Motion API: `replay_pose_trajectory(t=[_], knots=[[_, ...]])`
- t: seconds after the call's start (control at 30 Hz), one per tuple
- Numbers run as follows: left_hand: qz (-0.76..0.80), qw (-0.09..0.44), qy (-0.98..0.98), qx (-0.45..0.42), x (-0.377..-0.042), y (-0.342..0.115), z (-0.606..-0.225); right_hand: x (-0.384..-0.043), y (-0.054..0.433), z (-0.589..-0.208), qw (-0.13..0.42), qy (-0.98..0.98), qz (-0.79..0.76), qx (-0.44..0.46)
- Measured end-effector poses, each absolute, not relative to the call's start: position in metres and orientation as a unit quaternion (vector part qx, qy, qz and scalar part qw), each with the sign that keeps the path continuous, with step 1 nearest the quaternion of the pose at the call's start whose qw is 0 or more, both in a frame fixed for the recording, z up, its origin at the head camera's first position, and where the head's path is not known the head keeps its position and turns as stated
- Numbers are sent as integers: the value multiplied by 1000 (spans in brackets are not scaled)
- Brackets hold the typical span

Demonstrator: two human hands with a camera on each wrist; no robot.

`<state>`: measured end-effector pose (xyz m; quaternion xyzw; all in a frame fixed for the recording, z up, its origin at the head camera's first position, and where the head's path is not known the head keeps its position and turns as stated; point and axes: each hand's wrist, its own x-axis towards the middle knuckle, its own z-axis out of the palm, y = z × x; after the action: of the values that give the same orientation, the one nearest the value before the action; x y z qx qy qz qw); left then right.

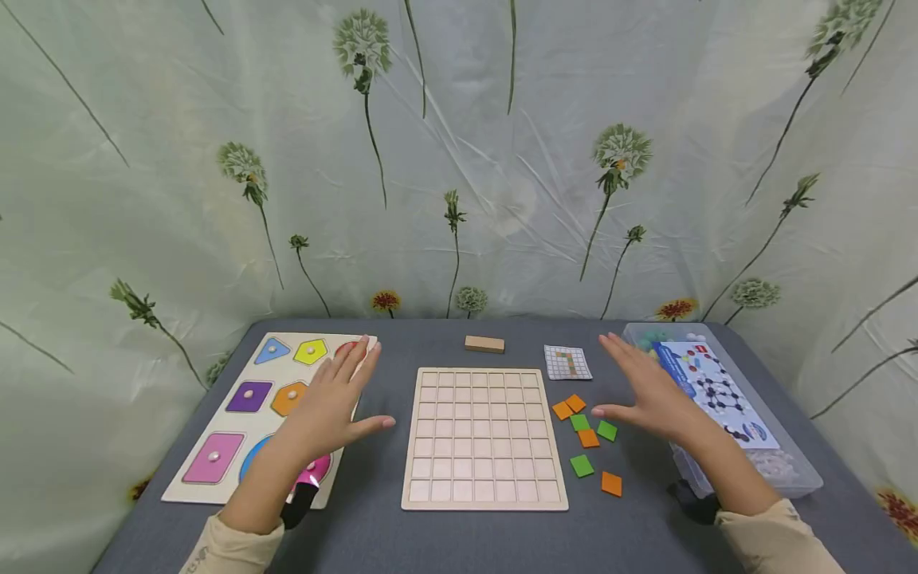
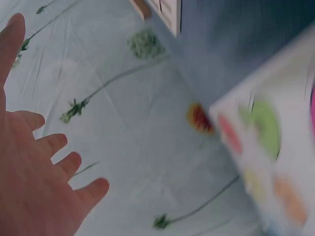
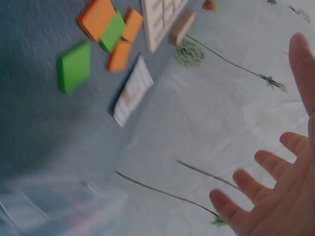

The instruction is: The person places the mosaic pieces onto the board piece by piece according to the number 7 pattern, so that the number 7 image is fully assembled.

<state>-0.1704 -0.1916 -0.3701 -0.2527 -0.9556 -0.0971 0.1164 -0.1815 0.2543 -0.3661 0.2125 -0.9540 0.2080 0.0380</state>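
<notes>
Grey fabric-textured surface (image 1: 373, 514), knobbed puzzle board (image 1: 251, 422) beneath left hand (image 1: 330, 405), clear plastic box (image 1: 796, 472) by right hand (image 1: 661, 399), square wooden grid (image 1: 483, 438) between, both empty hands with fingers extended, thumbs apart, flat square tiles (image 1: 588, 438) near the right thumb.

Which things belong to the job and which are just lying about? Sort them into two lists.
Likely the job: grid board, orange tiles, green tiles, card showing a coloured grid.
Probably just lying about: shape puzzle, plastic box, booklet, wooden block.

Sleeves (image 1: 237, 546) are beige; black wristbands (image 1: 300, 506) seem worn.
</notes>
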Motion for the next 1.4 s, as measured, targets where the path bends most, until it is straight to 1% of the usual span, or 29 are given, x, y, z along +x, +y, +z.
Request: replay_pose_trajectory(t=[0.13, 0.27, 0.37, 0.57, 0.7, 0.8, 1.07, 1.23, 1.4], knots=[[-196, 88, -946, -243, -168, -177, -389, -188, 247, -384, 11, -939, 256, 230], [-306, 43, -929, -204, -165, -161, -407, -191, 238, -402, -15, -931, 281, 232], [-370, 21, -912, -176, -163, -151, -421, -193, 232, -416, -34, -924, 303, 232], [-456, -21, -884, -106, -158, -141, -446, -199, 227, -441, -69, -913, 338, 217], [-489, -41, -868, -70, -156, -138, -459, -204, 226, -451, -70, -917, 333, 207], [-495, -34, -866, -67, -154, -136, -467, -206, 225, -452, -59, -920, 329, 206], [-462, 16, -882, -93, -152, -136, -475, -206, 219, -450, -29, -934, 285, 213], [-439, 22, -892, -105, -150, -137, -476, -207, 217, -448, -27, -940, 270, 206], [-443, 24, -890, -104, -150, -137, -477, -210, 209, -439, -16, -935, 289, 203]])
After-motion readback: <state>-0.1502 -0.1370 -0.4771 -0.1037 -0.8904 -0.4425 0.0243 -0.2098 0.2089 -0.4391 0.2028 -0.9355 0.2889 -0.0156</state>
